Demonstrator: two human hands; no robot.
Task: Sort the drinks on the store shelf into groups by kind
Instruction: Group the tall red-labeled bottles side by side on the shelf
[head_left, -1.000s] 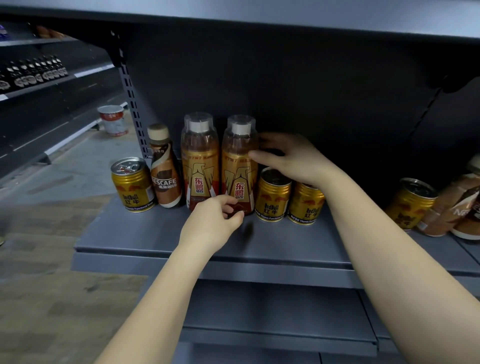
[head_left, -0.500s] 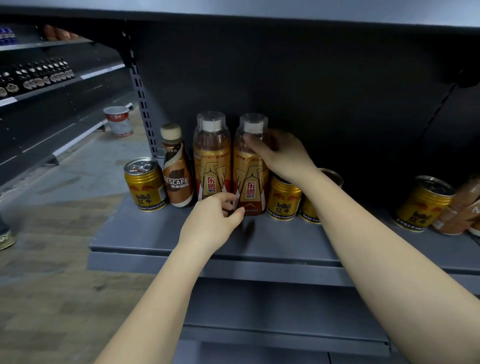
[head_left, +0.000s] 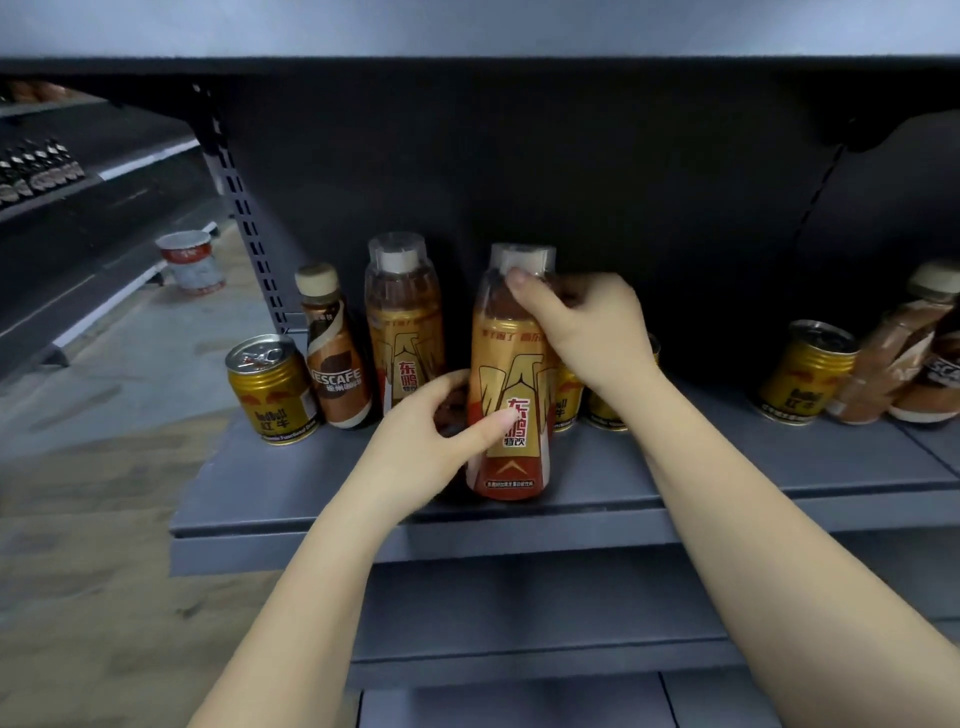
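Gold-labelled bottle: a tall clear plastic bottle with gold and red label and a clear over-cap (head_left: 511, 384) stands near the front edge of the grey metal shelf (head_left: 291, 499), held between both hands, upright or nearly so.
Right hand: the right hand (head_left: 582, 325) reaches in from the right, forearm stretched across the shelf, fingers curled round the bottle's shoulder and thumb laid up against the cap.
Left hand: the left hand (head_left: 426, 441) comes up from below, its thumb pressed across the label and its fingers curled round the bottle's left side low down.
Second bottle: a matching gold-labelled plastic bottle (head_left: 402, 322) stands further back, just left of the held one.
Coffee bottle: a brown plastic Nescafe bottle with a cream cap (head_left: 335, 358) stands beside it.
Left can: a gold metal Red Bull can (head_left: 270, 392) stands at the far left.
Hidden cans: two gold cans (head_left: 569, 402) are partly visible behind the right wrist.
Right group: another gold can (head_left: 808, 371) and leaning brown coffee bottles (head_left: 893, 358) sit well apart at the right.
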